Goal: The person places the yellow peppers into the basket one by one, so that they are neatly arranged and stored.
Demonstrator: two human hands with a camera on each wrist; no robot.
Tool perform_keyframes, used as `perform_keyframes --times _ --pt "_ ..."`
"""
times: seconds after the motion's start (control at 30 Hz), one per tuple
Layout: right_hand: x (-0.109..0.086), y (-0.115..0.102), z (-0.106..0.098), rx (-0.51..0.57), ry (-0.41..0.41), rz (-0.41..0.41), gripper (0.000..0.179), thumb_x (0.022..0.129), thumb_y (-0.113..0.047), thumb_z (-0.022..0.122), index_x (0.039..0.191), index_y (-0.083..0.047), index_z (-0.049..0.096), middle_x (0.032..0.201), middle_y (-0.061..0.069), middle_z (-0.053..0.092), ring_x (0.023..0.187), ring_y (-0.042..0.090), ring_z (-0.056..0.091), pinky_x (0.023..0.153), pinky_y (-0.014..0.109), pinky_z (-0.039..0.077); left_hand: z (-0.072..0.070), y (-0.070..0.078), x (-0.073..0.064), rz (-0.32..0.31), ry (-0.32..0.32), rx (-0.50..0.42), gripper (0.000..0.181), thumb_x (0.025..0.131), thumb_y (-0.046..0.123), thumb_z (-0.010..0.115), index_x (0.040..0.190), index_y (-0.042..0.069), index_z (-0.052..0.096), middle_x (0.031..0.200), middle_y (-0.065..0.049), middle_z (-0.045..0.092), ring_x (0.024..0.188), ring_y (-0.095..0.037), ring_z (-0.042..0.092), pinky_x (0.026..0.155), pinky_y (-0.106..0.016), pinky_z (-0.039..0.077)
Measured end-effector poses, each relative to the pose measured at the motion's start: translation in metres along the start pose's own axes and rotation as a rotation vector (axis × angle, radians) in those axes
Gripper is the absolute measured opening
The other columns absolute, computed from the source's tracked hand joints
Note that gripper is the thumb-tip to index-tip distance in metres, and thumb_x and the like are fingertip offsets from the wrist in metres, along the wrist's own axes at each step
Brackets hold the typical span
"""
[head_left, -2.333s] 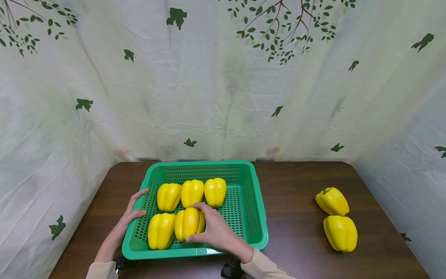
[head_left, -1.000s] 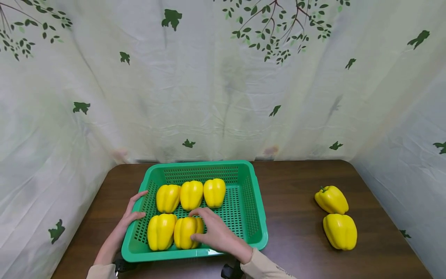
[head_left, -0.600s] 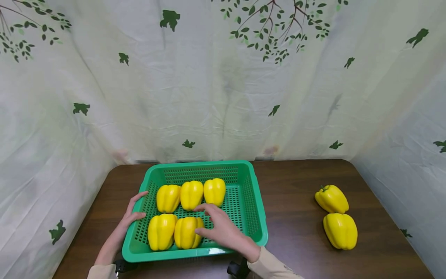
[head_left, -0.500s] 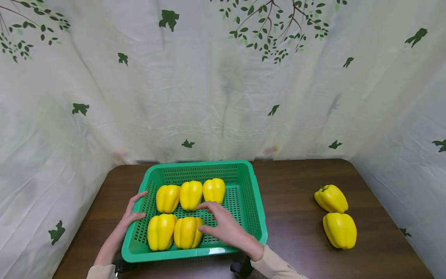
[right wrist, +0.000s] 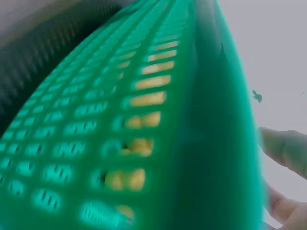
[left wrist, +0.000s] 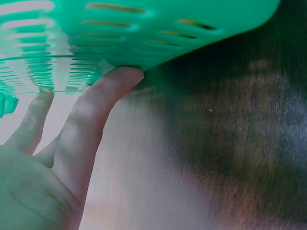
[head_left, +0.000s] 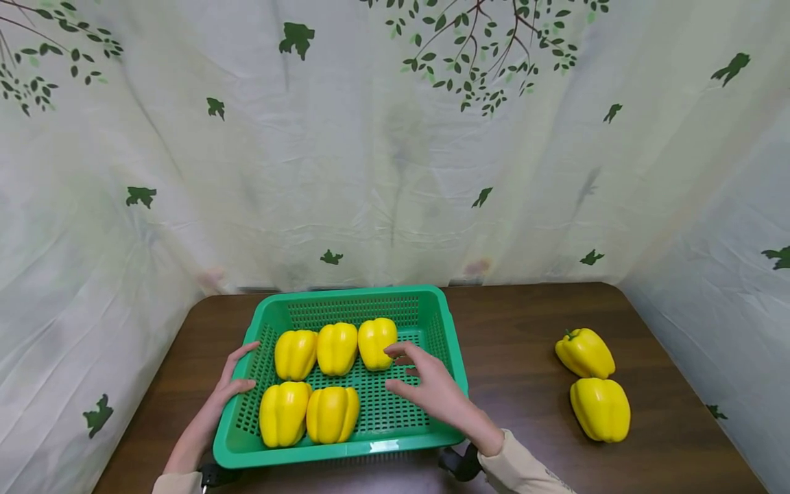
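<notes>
A green perforated basket stands on the table with yellow bell peppers in two rows. The back row has a left pepper, a middle one and a right one; in front lie a left pepper and a right one. My left hand rests at the basket's left side, its extended fingers against the outer wall in the left wrist view. Over the basket's right part hovers my right hand, fingers loosely spread and holding nothing; its fingers show past the rim in the right wrist view.
Two more yellow bell peppers, a stemmed one and a nearer one, lie together at the right of the brown table. A pale leaf-print curtain hangs behind and at both sides.
My right hand has let go of the front right bell pepper, which now sits in the basket, and has moved away to the right. The left hand has stayed at the basket's side.
</notes>
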State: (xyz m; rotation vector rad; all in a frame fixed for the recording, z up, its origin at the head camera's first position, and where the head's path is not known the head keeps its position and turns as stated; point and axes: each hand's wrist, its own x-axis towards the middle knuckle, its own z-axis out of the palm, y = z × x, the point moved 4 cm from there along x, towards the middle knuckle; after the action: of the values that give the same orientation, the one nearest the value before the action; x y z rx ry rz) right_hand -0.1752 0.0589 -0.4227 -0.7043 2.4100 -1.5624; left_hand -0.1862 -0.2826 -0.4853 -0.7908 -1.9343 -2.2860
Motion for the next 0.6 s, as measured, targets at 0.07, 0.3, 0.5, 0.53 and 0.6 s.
perform_keyframes --times 0.07,0.3,0.5,0.53,0.6 --pt "-0.001 0.002 -0.005 0.005 0.012 -0.002 0.043 0.093 -0.023 0.064 0.130 -0.005 0.050 0.130 0.013 0.052 0.115 0.029 0.052 0.094 0.051 0.043 0.000 0.000 0.000 -0.001 0.007 0.011 0.072 0.082 -0.018 0.031 0.142 0.021 0.043 0.133 0.009 0.046 0.111 -0.006 0.053 0.085 -0.019 0.046" --pt "-0.009 0.007 -0.025 0.017 0.075 0.014 0.040 0.092 -0.019 0.065 0.129 -0.011 0.052 0.128 0.007 0.054 0.113 0.031 0.053 0.092 0.049 0.045 -0.001 0.000 -0.001 -0.036 0.031 0.035 0.069 0.084 -0.016 0.033 0.142 0.020 0.042 0.134 0.010 0.043 0.111 -0.005 0.052 0.084 -0.020 0.047" --pt "-0.018 0.010 -0.044 -0.004 0.112 0.018 0.040 0.091 -0.016 0.065 0.129 -0.011 0.053 0.127 0.006 0.055 0.109 0.025 0.055 0.089 0.042 0.047 -0.001 0.000 0.000 -0.008 0.022 0.046 0.070 0.082 -0.017 0.032 0.141 0.019 0.042 0.133 0.009 0.044 0.110 -0.005 0.052 0.084 -0.019 0.046" --pt "-0.019 0.011 -0.047 -0.006 0.114 0.016 0.040 0.091 -0.015 0.065 0.129 -0.012 0.052 0.127 0.006 0.055 0.109 0.026 0.055 0.089 0.041 0.047 -0.001 -0.001 0.000 -0.005 0.021 0.049 0.070 0.082 -0.017 0.032 0.141 0.019 0.042 0.133 0.010 0.044 0.110 -0.005 0.052 0.084 -0.019 0.046" --pt "-0.021 0.013 -0.052 -0.008 0.122 0.014 0.040 0.091 -0.016 0.065 0.129 -0.012 0.052 0.127 0.006 0.056 0.109 0.029 0.056 0.088 0.040 0.048 -0.001 -0.001 0.001 0.006 0.016 0.043 0.071 0.082 -0.017 0.032 0.141 0.019 0.043 0.133 0.009 0.044 0.110 -0.005 0.052 0.084 -0.019 0.046"
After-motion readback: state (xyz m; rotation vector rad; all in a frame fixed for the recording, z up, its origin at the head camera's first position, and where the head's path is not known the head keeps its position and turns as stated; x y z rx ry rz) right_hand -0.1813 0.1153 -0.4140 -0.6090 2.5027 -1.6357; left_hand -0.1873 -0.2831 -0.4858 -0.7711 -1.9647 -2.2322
